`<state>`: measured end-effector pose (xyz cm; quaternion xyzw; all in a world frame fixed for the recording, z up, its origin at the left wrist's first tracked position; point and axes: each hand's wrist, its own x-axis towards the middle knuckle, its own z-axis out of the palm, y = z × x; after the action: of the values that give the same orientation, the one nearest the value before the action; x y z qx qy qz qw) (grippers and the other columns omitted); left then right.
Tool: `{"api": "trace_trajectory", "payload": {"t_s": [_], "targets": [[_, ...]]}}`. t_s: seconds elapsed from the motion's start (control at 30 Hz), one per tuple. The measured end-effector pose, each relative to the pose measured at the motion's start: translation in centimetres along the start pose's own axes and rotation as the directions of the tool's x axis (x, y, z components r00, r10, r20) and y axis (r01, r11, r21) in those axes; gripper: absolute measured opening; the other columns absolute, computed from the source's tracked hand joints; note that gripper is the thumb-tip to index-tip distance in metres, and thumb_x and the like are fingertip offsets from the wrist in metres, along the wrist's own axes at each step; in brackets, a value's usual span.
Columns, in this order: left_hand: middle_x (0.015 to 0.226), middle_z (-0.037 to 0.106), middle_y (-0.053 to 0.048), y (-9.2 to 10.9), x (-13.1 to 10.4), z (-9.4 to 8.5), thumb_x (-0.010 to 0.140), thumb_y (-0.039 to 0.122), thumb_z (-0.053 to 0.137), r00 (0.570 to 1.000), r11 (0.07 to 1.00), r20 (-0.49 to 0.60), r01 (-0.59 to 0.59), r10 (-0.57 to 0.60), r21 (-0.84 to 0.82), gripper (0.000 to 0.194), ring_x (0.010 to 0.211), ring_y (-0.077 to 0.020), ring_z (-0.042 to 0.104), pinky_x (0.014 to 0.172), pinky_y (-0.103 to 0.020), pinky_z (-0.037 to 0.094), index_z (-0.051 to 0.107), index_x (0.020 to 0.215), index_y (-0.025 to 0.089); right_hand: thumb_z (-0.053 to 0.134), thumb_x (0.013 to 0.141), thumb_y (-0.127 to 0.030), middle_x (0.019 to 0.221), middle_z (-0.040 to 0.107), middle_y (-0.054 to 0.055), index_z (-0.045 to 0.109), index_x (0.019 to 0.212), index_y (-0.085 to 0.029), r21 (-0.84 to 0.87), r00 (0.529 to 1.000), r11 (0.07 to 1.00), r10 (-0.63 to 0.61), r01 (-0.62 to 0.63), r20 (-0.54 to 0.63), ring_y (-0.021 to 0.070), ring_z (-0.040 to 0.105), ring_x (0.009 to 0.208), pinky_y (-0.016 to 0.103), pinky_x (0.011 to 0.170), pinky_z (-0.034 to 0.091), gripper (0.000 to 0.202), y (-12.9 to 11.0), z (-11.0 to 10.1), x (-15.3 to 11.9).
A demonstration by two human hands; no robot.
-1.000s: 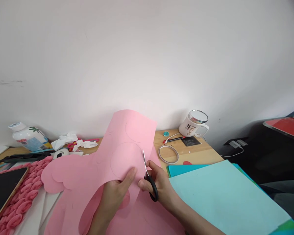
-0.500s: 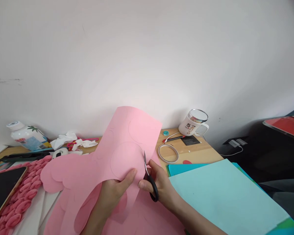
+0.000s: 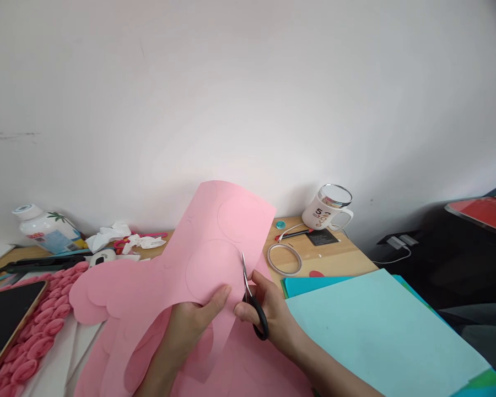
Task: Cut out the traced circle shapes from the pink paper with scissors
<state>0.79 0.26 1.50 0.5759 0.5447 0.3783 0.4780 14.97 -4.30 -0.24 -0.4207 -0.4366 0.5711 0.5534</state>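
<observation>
My left hand [image 3: 198, 320] grips a sheet of pink paper [image 3: 227, 212], thumb on top and the other fingers hidden beneath it. Pencilled circles are drawn on the sheet, and its upper part bends upward toward the wall. In my right hand [image 3: 268, 309] is a pair of scissors [image 3: 258, 318] with black handles. Their blades point up and away from me, lying at the right edge of one drawn circle. More pink paper with rounded, scalloped edges [image 3: 95, 292] spreads below and to the left.
A white mug [image 3: 320, 212] stands by the wall, near a roll of tape [image 3: 284, 259] and a black card [image 3: 321, 237]. Light blue paper sheets [image 3: 380, 325] lie at right. Leftward are a white bottle [image 3: 49, 229], crumpled tissues [image 3: 109, 236], a phone [image 3: 10, 314] and a pink braided mat [image 3: 45, 331].
Almost nothing differs. The paper's upper corner and the view have shifted very slightly; both hands keep their holds and the scissors stay at the circle's edge.
</observation>
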Motion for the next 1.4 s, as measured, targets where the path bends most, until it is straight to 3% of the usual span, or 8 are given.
{"api": "trace_trajectory", "payload": {"t_s": [0.2, 0.5, 0.73, 0.9, 1.0, 1.2, 1.4], "targets": [[0.091, 0.071, -0.01, 0.25, -0.04, -0.09, 0.055, 0.043, 0.071, 1.0, 1.0, -0.002, -0.016, 0.016, -0.012, 0.043, 0.11, -0.0307, 0.054, 0.099, -0.041, 0.037, 0.067, 0.089, 0.016, 0.075, 0.061, -0.049, 0.056, 0.045, -0.007, 0.037, 0.074, -0.022, -0.032, 1.0, 0.999, 0.014, -0.014, -0.007, 0.0094, 0.037, 0.051, 0.021, 0.046, 0.03, 0.048, -0.12, 0.06, -0.09], [0.083, 0.073, -0.009, 0.14, -0.03, -0.37, 0.057, 0.045, 0.07, 0.997, 0.999, 0.065, 0.036, -0.034, -0.021, 0.033, 0.09, -0.0299, 0.064, 0.089, -0.039, 0.046, 0.069, 0.073, 0.016, 0.076, 0.057, -0.05, 0.052, 0.046, -0.007, 0.04, 0.071, -0.021, -0.065, 0.998, 0.997, 0.048, -0.05, -0.032, 0.0097, 0.042, 0.047, 0.021, 0.045, 0.033, 0.048, -0.47, 0.16, -0.03], [0.095, 0.071, -0.011, 0.53, -0.14, 0.07, 0.064, 0.044, 0.067, 1.0, 0.981, 0.016, -0.024, 0.027, -0.192, 0.038, 0.099, -0.0288, 0.061, 0.086, -0.037, 0.048, 0.067, 0.087, 0.014, 0.078, 0.058, -0.045, 0.054, 0.05, -0.006, 0.043, 0.076, -0.02, -0.034, 0.998, 0.998, 0.053, -0.054, -0.021, 0.0088, 0.041, 0.046, 0.02, 0.044, 0.031, 0.047, 0.08, -0.04, -0.06], [0.098, 0.07, -0.01, 0.11, 0.15, -0.29, 0.061, 0.039, 0.071, 0.995, 0.99, 0.039, -0.09, 0.095, -0.11, 0.046, 0.114, -0.0287, 0.052, 0.099, -0.04, 0.039, 0.065, 0.099, 0.015, 0.082, 0.056, -0.037, 0.064, 0.052, -0.006, 0.043, 0.097, -0.021, 0.077, 1.0, 0.997, 0.018, -0.02, 0.025, 0.01, 0.043, 0.055, 0.02, 0.049, 0.031, 0.059, 0.14, -0.18, -0.13], [0.094, 0.071, -0.01, 0.25, 0.12, -0.42, 0.06, 0.038, 0.071, 0.995, 0.992, 0.054, -0.082, 0.087, -0.095, 0.047, 0.112, -0.03, 0.054, 0.097, -0.041, 0.041, 0.065, 0.101, 0.015, 0.082, 0.056, -0.038, 0.067, 0.052, -0.005, 0.042, 0.11, -0.021, 0.109, 0.999, 0.994, 0.001, -0.006, 0.048, 0.0122, 0.046, 0.06, 0.021, 0.052, 0.033, 0.07, -0.07, -0.07, -0.13], [0.091, 0.072, -0.01, 0.75, -0.13, -0.31, 0.06, 0.039, 0.071, 0.995, 0.987, 0.021, -0.093, 0.096, -0.128, 0.049, 0.105, -0.0308, 0.058, 0.092, -0.041, 0.045, 0.064, 0.102, 0.014, 0.082, 0.058, -0.036, 0.066, 0.05, -0.005, 0.043, 0.113, -0.018, 0.113, 0.998, 0.994, -0.008, 0.0, 0.064, 0.0105, 0.043, 0.058, 0.02, 0.049, 0.03, 0.07, 0.0, -0.19, -0.09], [0.091, 0.072, -0.009, 0.49, 0.03, -0.59, 0.06, 0.038, 0.072, 0.996, 0.993, 0.068, -0.054, 0.061, -0.101, 0.047, 0.11, -0.0303, 0.055, 0.096, -0.041, 0.041, 0.065, 0.099, 0.015, 0.081, 0.061, -0.034, 0.066, 0.05, -0.005, 0.043, 0.116, -0.018, 0.098, 0.998, 0.995, -0.014, 0.009, 0.054, 0.0088, 0.04, 0.055, 0.019, 0.047, 0.025, 0.069, 0.39, -0.35, -0.18]]}}
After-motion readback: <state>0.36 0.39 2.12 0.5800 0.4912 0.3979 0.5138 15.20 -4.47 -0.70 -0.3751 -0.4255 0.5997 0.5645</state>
